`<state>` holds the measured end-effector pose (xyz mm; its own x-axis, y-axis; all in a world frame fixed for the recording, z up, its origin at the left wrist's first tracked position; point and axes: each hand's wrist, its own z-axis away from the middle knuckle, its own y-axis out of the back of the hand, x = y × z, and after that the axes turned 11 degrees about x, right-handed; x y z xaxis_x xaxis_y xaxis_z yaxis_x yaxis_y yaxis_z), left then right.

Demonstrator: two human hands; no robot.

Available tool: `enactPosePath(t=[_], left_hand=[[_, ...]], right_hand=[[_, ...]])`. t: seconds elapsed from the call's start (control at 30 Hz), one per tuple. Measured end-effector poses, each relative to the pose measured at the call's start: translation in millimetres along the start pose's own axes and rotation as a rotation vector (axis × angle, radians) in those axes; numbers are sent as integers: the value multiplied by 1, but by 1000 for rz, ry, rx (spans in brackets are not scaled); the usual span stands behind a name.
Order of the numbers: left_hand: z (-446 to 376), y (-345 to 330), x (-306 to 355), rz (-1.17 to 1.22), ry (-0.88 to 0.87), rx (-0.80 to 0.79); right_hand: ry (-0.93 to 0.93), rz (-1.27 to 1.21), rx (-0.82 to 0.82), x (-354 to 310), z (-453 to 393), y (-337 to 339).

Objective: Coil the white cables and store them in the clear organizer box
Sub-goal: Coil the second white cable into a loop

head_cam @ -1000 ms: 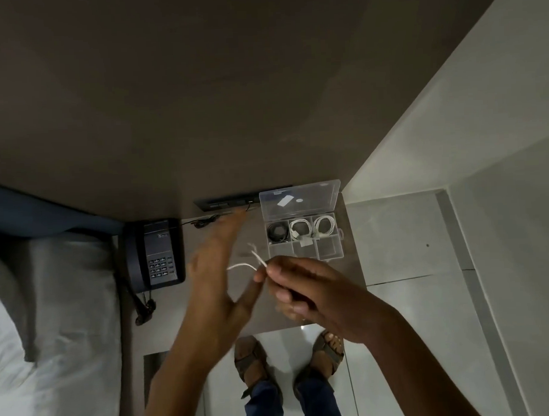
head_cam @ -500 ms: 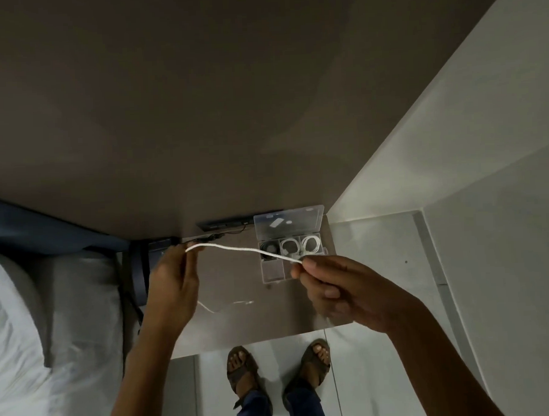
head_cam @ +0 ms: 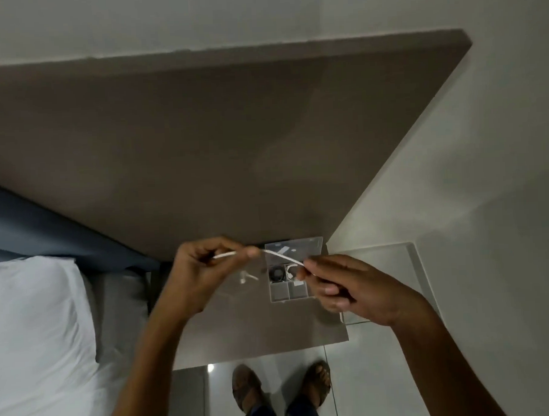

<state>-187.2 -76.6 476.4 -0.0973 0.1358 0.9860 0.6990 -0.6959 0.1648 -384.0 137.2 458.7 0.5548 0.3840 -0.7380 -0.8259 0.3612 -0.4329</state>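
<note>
A thin white cable [head_cam: 281, 256] is stretched between my two hands above the bedside table. My left hand [head_cam: 203, 273] pinches one part of it between thumb and fingers; a loose end [head_cam: 244, 276] hangs below. My right hand [head_cam: 342, 283] grips the other part at the fingertips. Behind the cable lies the clear organizer box [head_cam: 283, 294] with its lid up against the wall. A dark coil [head_cam: 276, 273] and a white coil [head_cam: 291, 270] sit in its back compartments. My right hand hides the box's right side.
The box rests on a brown bedside table [head_cam: 256, 328] under a big brown headboard panel [head_cam: 201, 148]. A bed with a white pillow [head_cam: 35, 312] is on the left. Tiled floor and my sandalled feet [head_cam: 281, 390] lie below the table's front edge.
My left hand has moved right, toward the right hand, so the stretch of cable between them is shorter. The camera has tilted up, and the phone is no longer visible.
</note>
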Motion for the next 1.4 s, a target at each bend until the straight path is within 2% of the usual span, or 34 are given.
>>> enactPosePath(t=[0.07,0.13,0.23,0.27,0.37,0.43,0.53,0.6,0.8,0.97,1.03,1.1,1.13,1.17,1.2,1.23,1.3,1.33,1.4], left_hand=[[-8,19,-2,-64,40,135],[-16,32,-6,-236,117,205],[-14,28,-5,-720,111,159],[-8,15,2,-751,51,119],[16,-32,31,-476,-129,-49],[28,-53,44,-399,-214,-59],[35,-57,56,-103,-130,-13],[35,-51,57,-7,-85,-30],[14,-24,45,-24,-65,198],[15,-23,37,-104,16,106],[21,-26,41,-110,46,19],[30,-33,47,-147,37,-130],[34,-37,49,-175,17,-201],[37,-39,51,-198,-3,-249],[38,-39,55,-217,-27,-265],[37,-37,60,-235,-52,-264],[32,-28,70,-274,-75,-265],[28,-23,74,-291,-73,-261],[21,-15,83,-295,-80,-242]], right_hand=[[-3,16,2,-4,10,3],[3,37,27,-7,17,4],[9,86,45,-9,20,-8],[9,72,29,-10,19,-16],[8,-1,-8,-16,16,-42],[22,-31,-4,-20,15,-53],[49,-104,15,-28,21,-59],[57,-147,8,-31,25,-60],[87,-351,-79,-35,36,-59],[127,-756,-274,-43,34,-69],[192,-1008,-197,-44,26,-75],[357,-1089,35,-43,13,-82],[470,-963,208,-42,8,-86],[569,-713,408,-40,4,-90],[653,-380,591,-37,2,-93],[729,-30,708,-32,1,-94],[825,463,725,-23,5,-91],[819,567,685,-20,7,-91],[712,569,610,-18,14,-93]])
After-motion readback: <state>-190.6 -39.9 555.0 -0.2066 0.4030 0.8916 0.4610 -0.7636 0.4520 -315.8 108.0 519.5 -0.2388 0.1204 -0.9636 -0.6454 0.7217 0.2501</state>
